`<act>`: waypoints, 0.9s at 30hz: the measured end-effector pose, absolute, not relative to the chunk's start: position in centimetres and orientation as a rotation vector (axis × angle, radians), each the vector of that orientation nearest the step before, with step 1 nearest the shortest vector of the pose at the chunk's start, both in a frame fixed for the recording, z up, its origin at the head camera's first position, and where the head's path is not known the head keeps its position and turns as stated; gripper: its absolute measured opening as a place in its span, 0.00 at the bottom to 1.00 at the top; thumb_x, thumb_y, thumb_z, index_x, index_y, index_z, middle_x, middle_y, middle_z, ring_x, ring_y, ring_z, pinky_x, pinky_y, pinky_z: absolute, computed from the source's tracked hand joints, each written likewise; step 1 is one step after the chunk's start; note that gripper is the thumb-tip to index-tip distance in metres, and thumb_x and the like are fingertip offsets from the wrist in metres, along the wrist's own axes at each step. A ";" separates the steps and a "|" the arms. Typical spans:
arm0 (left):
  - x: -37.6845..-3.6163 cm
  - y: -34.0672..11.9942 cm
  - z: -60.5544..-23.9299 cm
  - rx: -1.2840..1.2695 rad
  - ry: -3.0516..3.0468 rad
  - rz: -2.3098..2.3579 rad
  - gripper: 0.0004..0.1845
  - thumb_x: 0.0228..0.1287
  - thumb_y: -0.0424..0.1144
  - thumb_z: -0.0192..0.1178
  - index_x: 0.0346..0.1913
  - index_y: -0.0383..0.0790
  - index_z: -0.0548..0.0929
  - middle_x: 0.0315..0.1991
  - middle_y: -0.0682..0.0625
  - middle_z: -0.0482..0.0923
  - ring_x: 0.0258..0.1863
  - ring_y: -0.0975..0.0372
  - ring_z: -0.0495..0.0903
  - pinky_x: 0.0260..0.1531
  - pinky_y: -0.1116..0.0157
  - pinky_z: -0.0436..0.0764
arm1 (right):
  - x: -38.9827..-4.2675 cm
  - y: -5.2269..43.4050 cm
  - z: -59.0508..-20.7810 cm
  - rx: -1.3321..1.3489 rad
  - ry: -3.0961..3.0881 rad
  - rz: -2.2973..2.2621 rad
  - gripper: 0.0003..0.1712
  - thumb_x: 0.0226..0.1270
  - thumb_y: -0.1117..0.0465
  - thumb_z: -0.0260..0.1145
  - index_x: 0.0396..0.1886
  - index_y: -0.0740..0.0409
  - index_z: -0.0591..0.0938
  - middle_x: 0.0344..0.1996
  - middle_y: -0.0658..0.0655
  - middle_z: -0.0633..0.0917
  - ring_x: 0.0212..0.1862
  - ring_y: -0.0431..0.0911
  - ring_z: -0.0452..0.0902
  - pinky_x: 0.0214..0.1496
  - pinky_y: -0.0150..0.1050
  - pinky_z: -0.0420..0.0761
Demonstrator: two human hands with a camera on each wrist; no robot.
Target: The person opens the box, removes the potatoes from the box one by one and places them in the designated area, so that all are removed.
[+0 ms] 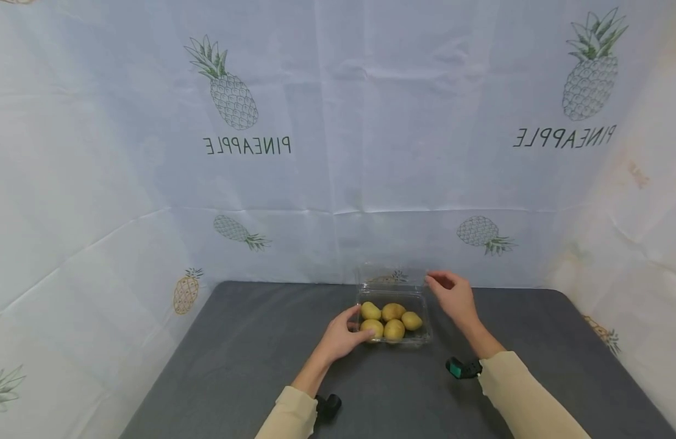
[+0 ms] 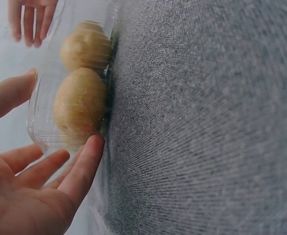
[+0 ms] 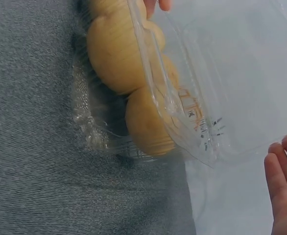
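Note:
A hinged clear plastic container point(image 1: 425, 335) holds several potatoes point(image 1: 394, 330), with its lid point(image 1: 414, 275) raised at the back. My left hand point(image 1: 338, 337) grips the container's left front corner. In the left wrist view the thumb touches the rim, while a fingertip rests low on the side, beside a potato point(image 2: 81, 102). At the upper right corner of the lid my right hand point(image 1: 455, 297) pinches the edge with its fingertips. The right wrist view shows those fingers point(image 3: 279, 178) against the lid edge and the potatoes point(image 3: 147, 122) behind clear plastic.
The container stands near the back edge of a dark grey table point(image 1: 250, 366). Behind and beside it hangs a pale cloth point(image 1: 343, 177) printed with pineapples. Black devices are strapped at both wrists, the right one point(image 1: 462, 368) with a green patch.

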State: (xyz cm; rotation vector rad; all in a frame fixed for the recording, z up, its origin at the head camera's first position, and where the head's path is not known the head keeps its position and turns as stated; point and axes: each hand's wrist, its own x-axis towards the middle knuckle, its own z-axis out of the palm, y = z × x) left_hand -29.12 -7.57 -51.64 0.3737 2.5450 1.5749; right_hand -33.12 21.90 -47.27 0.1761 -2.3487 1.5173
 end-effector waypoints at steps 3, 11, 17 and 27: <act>-29.1 -7.6 -51.6 0.379 2.524 1.587 0.41 0.66 0.53 0.69 0.77 0.40 0.66 0.74 0.41 0.65 0.60 0.47 0.78 0.46 0.51 0.83 | -33.6 22.0 -47.3 0.182 -2.350 1.537 0.23 0.76 0.51 0.66 0.57 0.64 0.84 0.51 0.63 0.86 0.46 0.39 0.79 0.46 0.35 0.80; -29.1 -7.5 -51.6 0.372 2.533 1.590 0.41 0.66 0.51 0.70 0.77 0.40 0.67 0.74 0.41 0.65 0.60 0.47 0.78 0.47 0.50 0.83 | -34.7 22.0 -47.9 0.197 -2.342 1.613 0.21 0.76 0.55 0.66 0.56 0.68 0.83 0.48 0.65 0.86 0.46 0.46 0.82 0.43 0.33 0.81; -29.0 -7.6 -51.6 0.384 2.528 1.596 0.41 0.66 0.52 0.70 0.77 0.39 0.66 0.74 0.41 0.66 0.60 0.48 0.78 0.47 0.51 0.83 | -35.4 22.0 -49.0 0.161 -2.344 1.653 0.20 0.76 0.56 0.65 0.55 0.69 0.84 0.45 0.66 0.86 0.46 0.55 0.83 0.46 0.46 0.84; -29.1 -7.5 -51.3 0.376 2.525 1.595 0.42 0.66 0.51 0.70 0.77 0.38 0.66 0.74 0.41 0.66 0.60 0.48 0.78 0.47 0.51 0.83 | -36.0 21.9 -50.0 0.115 -2.392 1.704 0.21 0.78 0.58 0.63 0.60 0.70 0.81 0.49 0.68 0.85 0.49 0.58 0.83 0.52 0.54 0.83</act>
